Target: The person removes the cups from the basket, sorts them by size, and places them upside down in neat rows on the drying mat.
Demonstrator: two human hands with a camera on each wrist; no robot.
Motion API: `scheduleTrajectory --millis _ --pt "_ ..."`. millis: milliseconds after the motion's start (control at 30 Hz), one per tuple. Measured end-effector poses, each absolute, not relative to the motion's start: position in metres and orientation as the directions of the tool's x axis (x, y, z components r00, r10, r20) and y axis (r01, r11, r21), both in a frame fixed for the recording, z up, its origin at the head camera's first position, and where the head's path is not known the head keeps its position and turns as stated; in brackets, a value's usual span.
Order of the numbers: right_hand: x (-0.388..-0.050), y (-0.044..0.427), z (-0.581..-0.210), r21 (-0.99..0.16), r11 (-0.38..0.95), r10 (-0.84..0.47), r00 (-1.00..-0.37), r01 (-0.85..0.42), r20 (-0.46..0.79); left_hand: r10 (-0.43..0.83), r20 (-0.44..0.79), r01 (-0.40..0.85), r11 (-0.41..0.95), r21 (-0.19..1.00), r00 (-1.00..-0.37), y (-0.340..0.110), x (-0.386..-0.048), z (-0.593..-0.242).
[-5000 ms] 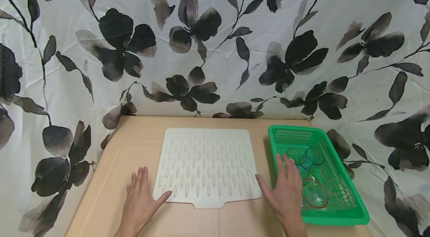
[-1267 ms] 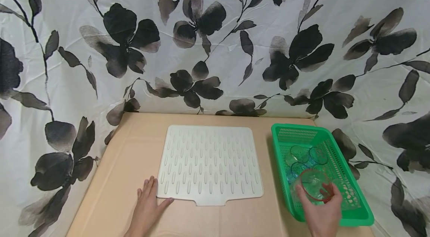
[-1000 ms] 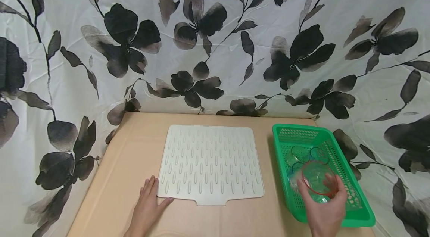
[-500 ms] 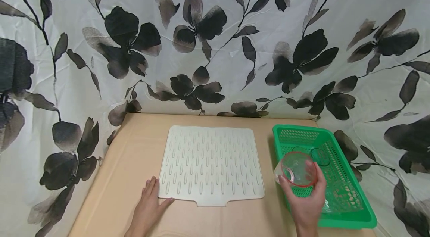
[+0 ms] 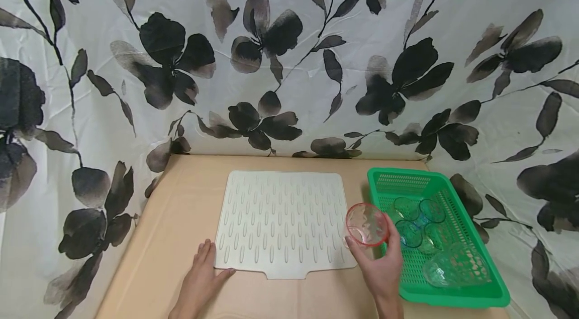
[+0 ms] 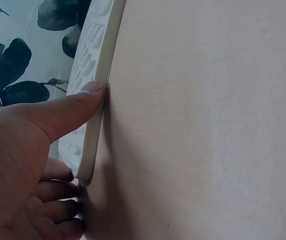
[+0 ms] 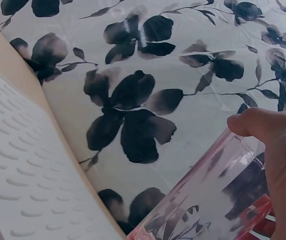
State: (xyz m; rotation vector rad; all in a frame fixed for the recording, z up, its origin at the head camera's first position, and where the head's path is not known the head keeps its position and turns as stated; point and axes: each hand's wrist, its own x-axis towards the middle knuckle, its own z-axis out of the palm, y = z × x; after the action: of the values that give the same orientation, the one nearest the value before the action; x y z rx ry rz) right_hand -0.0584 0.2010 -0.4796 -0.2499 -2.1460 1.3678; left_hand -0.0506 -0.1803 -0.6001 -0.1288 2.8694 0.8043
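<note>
My right hand (image 5: 382,266) grips a clear drinking glass (image 5: 367,224) with a red rim, just off the right edge of a white ribbed drying mat (image 5: 280,218). In the right wrist view the thumb lies along the side of the glass (image 7: 208,195), which is tilted, and fingertips show at its far side. My left hand (image 5: 199,279) rests at the mat's near left corner. Its thumb touches the mat's edge (image 6: 96,125) in the left wrist view, while the other fingers (image 6: 57,190) lie beside the corner, partly hidden by the hand.
A green plastic basket (image 5: 457,299) stands to the right of the mat. Inside are several glasses, some upright with dark blue or green rims (image 5: 409,233), and a clear glass (image 5: 452,266) lying on its side. A floral sheet (image 5: 271,58) hangs behind the tan table (image 5: 181,198).
My right hand reached into the basket, took hold of the red-rimmed glass, lifted it and carried it left to the mat's right edge. The left hand has moved against the mat's corner.
</note>
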Motion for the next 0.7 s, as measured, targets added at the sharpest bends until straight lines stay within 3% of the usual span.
scheduleTrajectory --millis 467,700 --pt "-0.058 0.176 -0.500 -0.889 0.451 0.314 -0.918 -0.081 0.243 -0.067 -0.224 -0.173 0.851 0.495 -0.972 -0.183 -0.049 -0.593" --pt "-0.053 0.166 -0.506 -0.877 0.466 0.222 -0.945 -0.115 0.242 -0.044 -0.165 -0.130 0.820 0.558 -0.985 -0.180 -0.047 -0.584"
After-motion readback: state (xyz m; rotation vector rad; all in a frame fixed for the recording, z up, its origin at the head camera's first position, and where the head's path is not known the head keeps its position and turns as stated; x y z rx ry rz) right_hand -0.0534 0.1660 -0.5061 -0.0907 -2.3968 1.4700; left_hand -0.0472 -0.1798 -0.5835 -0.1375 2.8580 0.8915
